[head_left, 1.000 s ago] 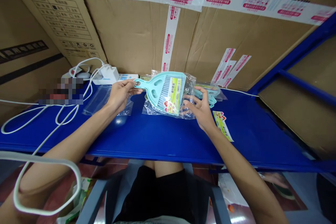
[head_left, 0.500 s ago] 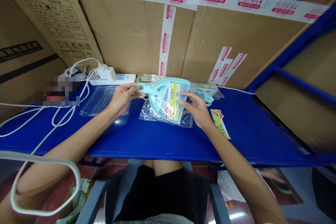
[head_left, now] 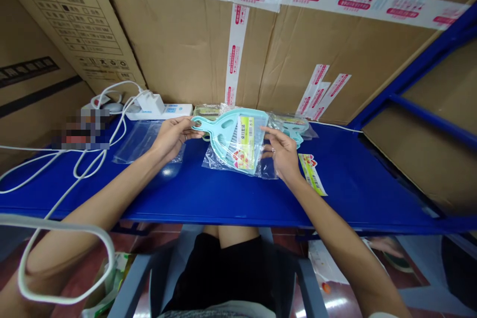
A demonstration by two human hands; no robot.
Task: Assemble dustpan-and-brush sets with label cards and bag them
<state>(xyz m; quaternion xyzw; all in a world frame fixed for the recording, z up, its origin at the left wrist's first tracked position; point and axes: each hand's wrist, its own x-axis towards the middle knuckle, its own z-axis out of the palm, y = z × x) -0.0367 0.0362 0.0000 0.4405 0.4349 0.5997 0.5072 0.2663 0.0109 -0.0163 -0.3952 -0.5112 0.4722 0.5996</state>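
Note:
A light teal dustpan [head_left: 223,143] is held up over the table, its handle to the left. Against its pan lies a yellow-green and white label card [head_left: 246,141], with grey bristles behind it. My left hand [head_left: 175,136] pinches the handle end between thumb and fingers. At the pan's right edge is my right hand [head_left: 280,151], its fingers spread and the fingertips at or very near the edge; a firm grip does not show. Clear plastic packaging [head_left: 269,171] lies beneath and behind the dustpan.
Flat clear bags [head_left: 137,141] lie at left on the blue table [head_left: 231,203]. A power strip [head_left: 179,110] and white cables [head_left: 122,109] stand behind them. More packaged teal items [head_left: 294,129] are at back right; another label card [head_left: 312,175] lies right. Cardboard [head_left: 186,44] walls the back.
The dustpan and its label card have shifted slightly left and up. My right hand's fingers have opened and moved off the card to the pan's right edge.

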